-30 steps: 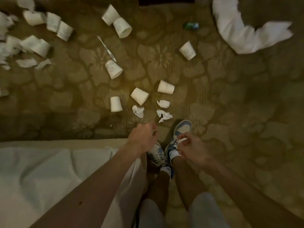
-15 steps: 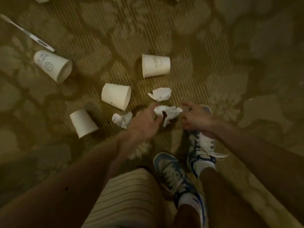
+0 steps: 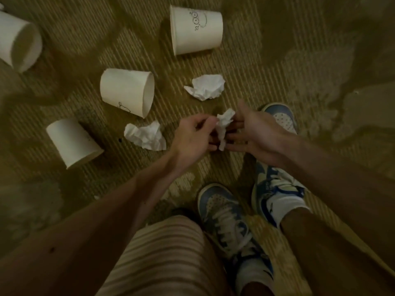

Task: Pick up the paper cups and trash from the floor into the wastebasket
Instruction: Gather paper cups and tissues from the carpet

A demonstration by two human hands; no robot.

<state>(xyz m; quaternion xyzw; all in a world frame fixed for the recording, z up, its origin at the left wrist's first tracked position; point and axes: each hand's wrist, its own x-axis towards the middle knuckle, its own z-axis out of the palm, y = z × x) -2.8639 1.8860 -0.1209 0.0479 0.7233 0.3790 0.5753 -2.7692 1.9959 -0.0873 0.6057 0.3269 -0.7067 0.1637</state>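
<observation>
My left hand [image 3: 193,137] pinches a crumpled white tissue [image 3: 224,126] just above the carpet. My right hand [image 3: 254,133] is spread open beside it, palm up, fingers touching the tissue's right side. Two more crumpled tissues lie on the floor: one [image 3: 206,87] above my hands, one [image 3: 145,135] to the left. Several white paper cups lie tipped over: one with a doodle [image 3: 195,32] at the top, one [image 3: 127,91] left of centre, one [image 3: 71,143] lower left, one [image 3: 18,40] at the far left edge. No wastebasket is in view.
The floor is a patterned olive carpet [image 3: 310,60]. My two blue and white sneakers [image 3: 226,218] stand below my hands, the right one [image 3: 275,184] partly under my right hand. My striped shorts leg [image 3: 166,255] fills the bottom centre.
I have bent lower, so the cups and tissues look larger. My left hand has lifted the tissue off the carpet, and my right hand has opened beside it.
</observation>
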